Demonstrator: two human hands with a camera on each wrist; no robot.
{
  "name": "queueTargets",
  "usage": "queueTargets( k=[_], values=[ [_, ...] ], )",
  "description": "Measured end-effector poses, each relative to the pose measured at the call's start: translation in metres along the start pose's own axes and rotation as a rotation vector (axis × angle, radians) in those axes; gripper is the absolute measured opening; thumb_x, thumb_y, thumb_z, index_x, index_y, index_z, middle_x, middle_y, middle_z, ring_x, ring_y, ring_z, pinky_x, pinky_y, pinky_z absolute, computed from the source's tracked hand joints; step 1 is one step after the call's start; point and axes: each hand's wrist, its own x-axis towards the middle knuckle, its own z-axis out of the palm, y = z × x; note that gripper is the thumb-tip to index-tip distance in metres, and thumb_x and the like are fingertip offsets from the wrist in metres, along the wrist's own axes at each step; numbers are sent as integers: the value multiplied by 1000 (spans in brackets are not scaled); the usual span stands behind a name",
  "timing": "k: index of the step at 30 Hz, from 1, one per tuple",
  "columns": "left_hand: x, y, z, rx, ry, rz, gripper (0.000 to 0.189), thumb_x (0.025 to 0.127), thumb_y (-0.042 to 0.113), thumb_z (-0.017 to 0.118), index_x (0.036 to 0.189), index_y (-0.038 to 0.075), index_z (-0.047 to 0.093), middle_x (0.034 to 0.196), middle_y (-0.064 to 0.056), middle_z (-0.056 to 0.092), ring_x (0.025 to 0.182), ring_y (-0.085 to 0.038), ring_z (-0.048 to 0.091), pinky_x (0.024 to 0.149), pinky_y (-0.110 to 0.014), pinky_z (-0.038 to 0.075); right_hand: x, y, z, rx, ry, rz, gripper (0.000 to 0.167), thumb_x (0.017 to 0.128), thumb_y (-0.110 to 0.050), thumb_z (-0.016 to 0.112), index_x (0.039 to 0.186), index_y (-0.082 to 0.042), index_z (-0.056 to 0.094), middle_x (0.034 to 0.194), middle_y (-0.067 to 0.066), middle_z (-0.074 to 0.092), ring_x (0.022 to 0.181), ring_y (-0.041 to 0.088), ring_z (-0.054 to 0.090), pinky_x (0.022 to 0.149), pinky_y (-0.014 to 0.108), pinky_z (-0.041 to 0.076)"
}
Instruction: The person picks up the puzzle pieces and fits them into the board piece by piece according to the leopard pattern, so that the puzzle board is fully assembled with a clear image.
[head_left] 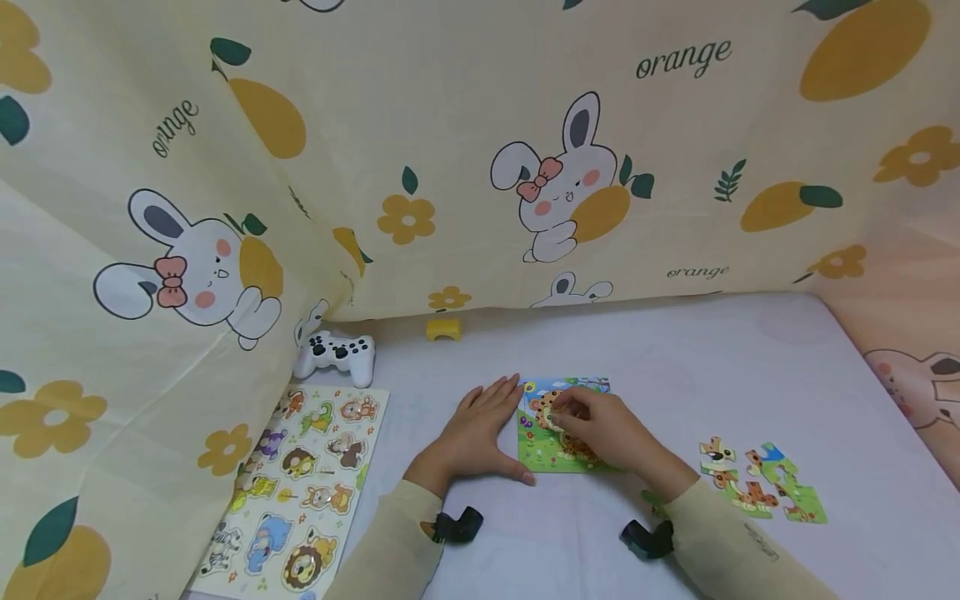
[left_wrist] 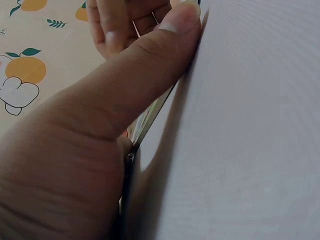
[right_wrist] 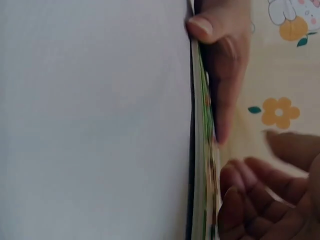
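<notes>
A square jigsaw puzzle (head_left: 538,454) with a spotted animal on green grass lies on the white table in front of me. My left hand (head_left: 480,429) rests along its left side, fingers straight and thumb at the lower left corner. My right hand (head_left: 596,421) is over the puzzle, partly hiding the picture, with its fingertips right at the animal's face. In the right wrist view the right hand's fingers (right_wrist: 232,200) are loosely bent at the puzzle's surface, the thumb is apart from them, and no piece shows between.
Several loose puzzle pieces (head_left: 761,483) lie to the right, and a green piece (head_left: 654,498) is near the right wrist. At the left is an animal picture board (head_left: 341,492). Behind it are a white game controller (head_left: 345,354) and a yellow block (head_left: 444,330). A printed curtain (head_left: 465,150) borders the table.
</notes>
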Motion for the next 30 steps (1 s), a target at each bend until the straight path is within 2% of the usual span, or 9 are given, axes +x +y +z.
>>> queueTargets(
  k=[3,7,11,14,17,20,23,26,30],
  values=[
    [1,0,0,-5,-2,-5,145,68,91,81,176,17,17,181,9,1,163,-7,-5,132,-46,0,-6,4,-10,77,-3,-37,29,110,-30,70,128,-7,74,106,-1,73,94,17,66,83,40,57],
    [1,1,0,-12,-6,-11,146,67,90,82,176,17,17,181,9,1,163,-8,-5,132,-46,-1,-18,9,-25,201,-7,-60,39,113,-37,64,134,-5,71,121,7,73,106,23,68,94,46,56],
    [0,2,-1,-5,-10,-14,146,68,89,83,176,17,17,181,7,2,164,-8,-5,132,-45,-1,-30,14,-42,285,4,-98,41,117,-34,56,138,0,66,128,17,71,113,33,69,99,51,57],
    [0,3,-1,3,-10,-17,145,68,88,83,176,17,17,181,7,2,164,-9,-5,132,-45,-1,-39,20,-54,326,14,-153,41,120,-27,48,141,4,62,127,23,69,113,40,70,96,46,61],
    [0,3,-1,5,-8,-19,145,68,88,83,176,16,18,181,7,3,164,-10,-4,132,-46,0,-48,27,-66,360,25,-203,43,122,-24,38,145,5,59,129,27,67,113,39,70,94,36,61],
    [0,4,-1,7,-4,-16,145,68,88,83,176,16,18,181,6,3,165,-11,-3,132,-46,0,-57,33,-77,378,38,-234,47,122,-23,30,149,4,56,133,25,66,116,36,69,95,31,60],
    [0,3,-1,8,4,-12,145,68,88,83,176,15,20,182,5,4,165,-12,-1,132,-47,1,-67,40,-86,388,48,-253,51,122,-25,23,154,2,53,137,19,65,119,34,67,97,30,59],
    [0,4,-1,6,10,-9,145,67,88,84,176,14,21,182,5,5,165,-13,0,132,-48,3,-76,47,-95,410,50,-259,53,122,-28,20,157,-5,53,140,12,65,122,31,65,98,29,57],
    [0,4,-2,4,-1,-15,145,67,88,84,176,16,19,182,6,4,164,-10,-3,132,-46,1,-88,62,-105,465,41,-298,58,121,-32,16,160,-6,49,142,17,63,124,28,63,100,29,54]
  ],
)
